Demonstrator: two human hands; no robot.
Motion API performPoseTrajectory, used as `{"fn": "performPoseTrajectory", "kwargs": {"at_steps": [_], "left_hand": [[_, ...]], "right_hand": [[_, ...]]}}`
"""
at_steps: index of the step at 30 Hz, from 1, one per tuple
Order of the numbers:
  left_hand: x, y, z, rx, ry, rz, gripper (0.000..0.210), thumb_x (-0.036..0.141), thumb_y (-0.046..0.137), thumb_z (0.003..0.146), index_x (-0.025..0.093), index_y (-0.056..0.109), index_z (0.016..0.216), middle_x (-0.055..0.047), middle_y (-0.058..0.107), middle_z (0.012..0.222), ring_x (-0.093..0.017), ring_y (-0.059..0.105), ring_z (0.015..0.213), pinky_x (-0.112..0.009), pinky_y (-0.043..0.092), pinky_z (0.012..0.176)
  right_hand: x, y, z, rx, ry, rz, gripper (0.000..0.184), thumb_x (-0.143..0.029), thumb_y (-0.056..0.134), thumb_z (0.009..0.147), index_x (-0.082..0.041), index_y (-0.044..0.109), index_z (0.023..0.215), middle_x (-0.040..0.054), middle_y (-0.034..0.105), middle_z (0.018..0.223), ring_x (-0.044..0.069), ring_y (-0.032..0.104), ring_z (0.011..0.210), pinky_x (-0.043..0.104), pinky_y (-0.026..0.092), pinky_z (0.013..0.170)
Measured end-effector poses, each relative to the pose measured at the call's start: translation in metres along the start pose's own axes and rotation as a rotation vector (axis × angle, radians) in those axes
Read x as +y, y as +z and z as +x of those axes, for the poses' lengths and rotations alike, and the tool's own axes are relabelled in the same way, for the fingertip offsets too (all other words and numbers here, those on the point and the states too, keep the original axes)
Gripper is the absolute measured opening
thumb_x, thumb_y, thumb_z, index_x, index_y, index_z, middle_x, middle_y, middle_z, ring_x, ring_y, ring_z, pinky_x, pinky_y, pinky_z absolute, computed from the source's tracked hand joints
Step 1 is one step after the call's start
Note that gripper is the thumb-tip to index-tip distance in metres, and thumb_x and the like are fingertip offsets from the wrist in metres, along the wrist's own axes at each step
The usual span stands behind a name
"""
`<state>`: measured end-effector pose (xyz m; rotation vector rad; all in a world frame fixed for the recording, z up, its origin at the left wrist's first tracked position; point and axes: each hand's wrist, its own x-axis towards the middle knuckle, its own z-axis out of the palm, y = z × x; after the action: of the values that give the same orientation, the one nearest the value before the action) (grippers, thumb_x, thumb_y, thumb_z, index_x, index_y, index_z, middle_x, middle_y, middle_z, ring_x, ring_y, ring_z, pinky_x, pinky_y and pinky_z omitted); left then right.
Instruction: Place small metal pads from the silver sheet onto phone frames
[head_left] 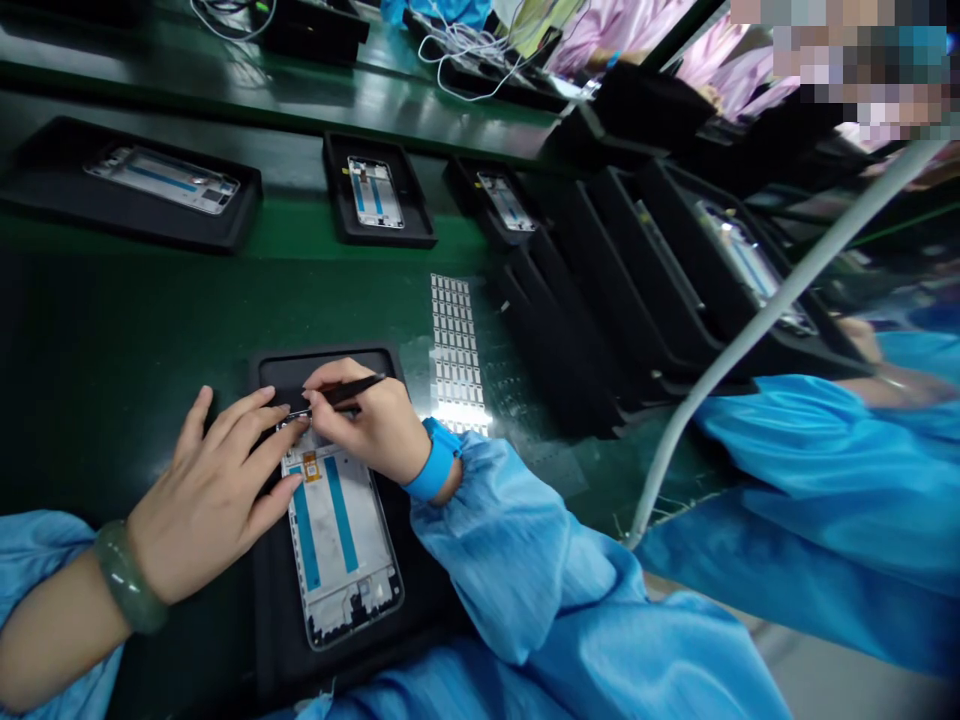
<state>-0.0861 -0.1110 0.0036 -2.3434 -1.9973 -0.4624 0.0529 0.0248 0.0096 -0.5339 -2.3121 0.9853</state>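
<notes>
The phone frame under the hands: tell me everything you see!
The phone frame is flat, silvery and metal-looking, with rounded corners, two blue strips, an orange piece and black parts at its near end. It lies slightly slanted in a black tray. The left hand touches its far end; the right hand holds dark tweezers there.

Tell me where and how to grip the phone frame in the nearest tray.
Best grip the phone frame by its two long edges, toward the near end, probably from above: it is thin and lies flat in the black tray, and the left hand and right hand crowd its far end.
</notes>
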Motion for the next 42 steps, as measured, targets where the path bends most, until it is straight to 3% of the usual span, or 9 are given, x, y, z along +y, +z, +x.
{"fn": "performPoseTrajectory", "kwargs": {"at_steps": [3, 5, 11, 13, 21, 32, 37, 42], "left_hand": [[-0.001, 0.0, 0.0, 0.007, 0.005, 0.011, 0.04, 0.037, 0.044, 0.089, 0.016, 0.051, 0.123, -0.012, 0.056, 0.123, -0.03, 0.04, 0.128, -0.06, 0.023, 0.109], [-0.001, 0.001, -0.001, 0.007, 0.002, 0.01, 0.04, 0.036, 0.044, 0.089, 0.016, 0.052, 0.122, -0.012, 0.057, 0.123, -0.03, 0.041, 0.128, -0.06, 0.022, 0.109], [-0.001, 0.003, -0.001, 0.012, -0.009, -0.037, 0.042, 0.035, 0.046, 0.088, 0.02, 0.05, 0.127, -0.011, 0.056, 0.126, -0.03, 0.041, 0.128, -0.062, 0.023, 0.107], [-0.001, 0.003, -0.001, 0.013, -0.016, -0.045, 0.042, 0.035, 0.045, 0.088, 0.021, 0.049, 0.127, -0.011, 0.056, 0.126, -0.03, 0.041, 0.128, -0.062, 0.023, 0.107], [0.0, 0.002, -0.001, 0.007, -0.008, -0.011, 0.041, 0.036, 0.043, 0.089, 0.02, 0.049, 0.127, -0.011, 0.056, 0.125, -0.03, 0.041, 0.128, -0.06, 0.023, 0.108], [0.001, -0.001, 0.001, -0.005, 0.031, 0.069, 0.04, 0.035, 0.042, 0.09, 0.018, 0.051, 0.125, -0.012, 0.058, 0.12, -0.03, 0.044, 0.125, -0.061, 0.022, 0.107], [0.002, -0.003, 0.003, -0.025, 0.069, 0.137, 0.041, 0.034, 0.042, 0.09, 0.016, 0.051, 0.125, -0.014, 0.058, 0.12, -0.032, 0.045, 0.124, -0.065, 0.016, 0.106], [0.001, -0.002, 0.001, -0.043, 0.057, 0.157, 0.041, 0.033, 0.039, 0.091, 0.015, 0.051, 0.126, -0.014, 0.056, 0.125, -0.032, 0.042, 0.127, -0.066, 0.013, 0.107]], "right_hand": [[-0.004, 0.001, -0.001, -0.031, -0.111, -0.135, 0.012, -0.02, 0.046, 0.086, -0.018, 0.057, 0.09, 0.0039, 0.066, 0.085, 0.013, 0.063, 0.081, 0.025, 0.05, 0.078], [-0.003, 0.001, -0.001, -0.033, -0.107, -0.152, 0.011, -0.018, 0.046, 0.085, -0.017, 0.057, 0.089, 0.0041, 0.066, 0.084, 0.013, 0.062, 0.08, 0.025, 0.05, 0.076], [0.006, 0.001, 0.003, 0.026, 0.165, 0.113, 0.011, -0.024, 0.052, 0.083, -0.016, 0.058, 0.087, 0.0018, 0.065, 0.079, 0.011, 0.064, 0.068, 0.022, 0.052, 0.063], [0.007, 0.002, 0.003, 0.027, 0.192, 0.153, 0.013, -0.027, 0.052, 0.084, -0.016, 0.058, 0.089, 0.0023, 0.066, 0.082, 0.011, 0.065, 0.07, 0.022, 0.053, 0.064], [0.001, 0.004, 0.001, 0.08, 0.15, 0.05, 0.011, -0.024, 0.053, 0.082, -0.017, 0.06, 0.087, 0.0013, 0.066, 0.08, 0.01, 0.064, 0.069, 0.02, 0.053, 0.066], [0.002, 0.002, 0.003, -0.006, 0.116, 0.143, 0.012, -0.024, 0.055, 0.084, -0.017, 0.061, 0.09, 0.0017, 0.067, 0.087, 0.011, 0.065, 0.078, 0.021, 0.053, 0.074], [0.003, 0.002, 0.004, 0.041, 0.163, 0.215, 0.013, -0.026, 0.056, 0.083, -0.016, 0.06, 0.09, 0.0013, 0.066, 0.084, 0.009, 0.063, 0.071, 0.018, 0.053, 0.066], [0.003, 0.002, 0.002, 0.031, 0.099, 0.14, 0.011, -0.022, 0.053, 0.082, -0.015, 0.059, 0.087, 0.0015, 0.065, 0.084, 0.01, 0.063, 0.075, 0.02, 0.052, 0.072]]}}
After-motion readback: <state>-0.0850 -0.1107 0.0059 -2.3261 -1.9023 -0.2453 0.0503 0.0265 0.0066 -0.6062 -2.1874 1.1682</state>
